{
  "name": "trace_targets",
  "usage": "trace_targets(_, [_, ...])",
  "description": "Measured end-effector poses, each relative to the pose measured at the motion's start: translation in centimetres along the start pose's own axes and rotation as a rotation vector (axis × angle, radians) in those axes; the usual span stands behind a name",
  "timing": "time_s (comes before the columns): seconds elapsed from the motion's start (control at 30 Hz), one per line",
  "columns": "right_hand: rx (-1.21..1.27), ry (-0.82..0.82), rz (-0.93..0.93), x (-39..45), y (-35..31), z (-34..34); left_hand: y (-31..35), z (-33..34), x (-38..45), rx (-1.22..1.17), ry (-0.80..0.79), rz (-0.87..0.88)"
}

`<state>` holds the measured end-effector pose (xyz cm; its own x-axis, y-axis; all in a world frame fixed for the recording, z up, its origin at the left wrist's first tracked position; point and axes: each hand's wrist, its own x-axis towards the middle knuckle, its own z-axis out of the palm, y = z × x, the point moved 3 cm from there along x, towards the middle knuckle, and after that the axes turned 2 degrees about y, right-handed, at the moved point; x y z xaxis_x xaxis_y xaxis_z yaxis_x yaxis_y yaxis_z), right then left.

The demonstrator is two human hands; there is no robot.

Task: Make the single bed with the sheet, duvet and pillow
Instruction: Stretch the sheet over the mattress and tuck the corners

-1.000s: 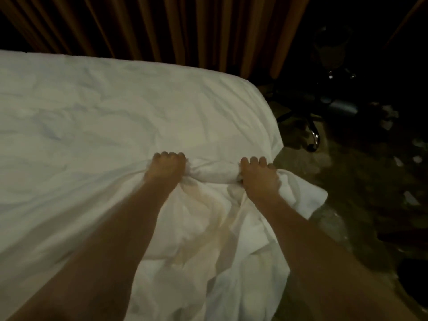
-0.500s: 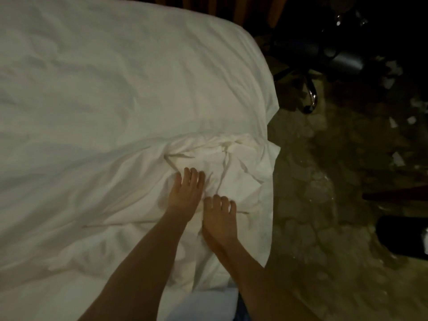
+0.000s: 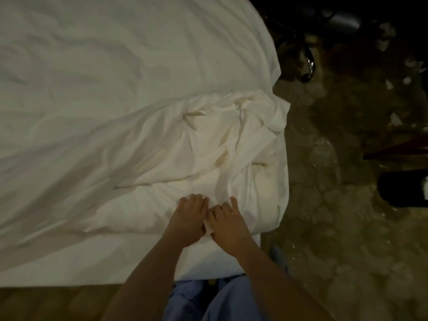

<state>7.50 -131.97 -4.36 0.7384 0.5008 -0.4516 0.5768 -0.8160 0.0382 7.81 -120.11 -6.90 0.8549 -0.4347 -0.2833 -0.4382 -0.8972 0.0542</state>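
A white sheet lies spread over the single bed and is creased all over. Its near right corner is folded back on top of the bed in a crumpled heap. My left hand and my right hand lie side by side on the sheet just in front of that heap, close to the bed's near edge. Their fingers are laid out on the cloth and press down on it. A small fold of sheet shows between the two hands. No duvet or pillow is in view.
A wooden bed frame edge runs along the bottom left. To the right is a mottled stone floor with scattered white scraps. A chair base with a chrome leg stands beyond the bed's far right corner. A dark object sits at the right edge.
Both hands let go of the bunched sheet corner, left it lying on the bed, and drew back toward the near edge. The view tilted further down.
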Motion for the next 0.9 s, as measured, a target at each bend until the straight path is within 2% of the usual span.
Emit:
trace_targets(0.1, [-0.092, 0.037, -0.051, -1.3, 1.1, 0.8, 1.7, 0.4, -0.7, 0.023, -0.063, 0.016])
trace_targets(0.2, [-0.207, 0.064, -0.201, -2.5, 2.7, 1.7, 2.6, 0.4, 0.4, 0.056, -0.022, -0.045])
trace_targets(0.33, [-0.164, 0.098, -0.360, -2.7, 4.5, 1.8, 4.3, 0.3, 1.3, 0.048, -0.080, -0.098])
trace_targets(0.4, [-0.175, 0.093, -0.409, -2.6, 4.5, 0.5, 5.9, -1.3, 1.2, 0.025, -0.047, -0.095])
trace_targets(0.5, [-0.288, 0.038, -0.580, -2.2, 4.9, 1.8, 8.3, -1.9, 1.1, -0.084, -0.050, -0.195])
trace_targets(0.57, [-0.241, 0.109, -0.658, -2.0, 5.7, 2.0, 9.6, -1.4, 0.7, -0.199, -0.081, -0.254])
trace_targets(0.67, [-0.206, 0.070, -0.750, -1.4, 8.0, 3.1, 12.1, 2.0, 0.9, -0.349, -0.137, -0.373])
trace_targets(0.73, [-0.270, 0.121, -0.823, -1.9, 9.3, 2.9, 14.0, 1.3, 1.5, -0.318, -0.008, -0.445])
trace_targets(0.8, [-0.293, 0.159, -0.884, -2.0, 10.6, 2.5, 15.4, 0.8, 2.8, -0.273, 0.193, -0.560])
trace_targets(0.9, [-0.319, 0.233, -0.966, -1.8, 13.3, 1.9, 16.6, 0.4, 4.9, -0.267, 0.252, -0.653])
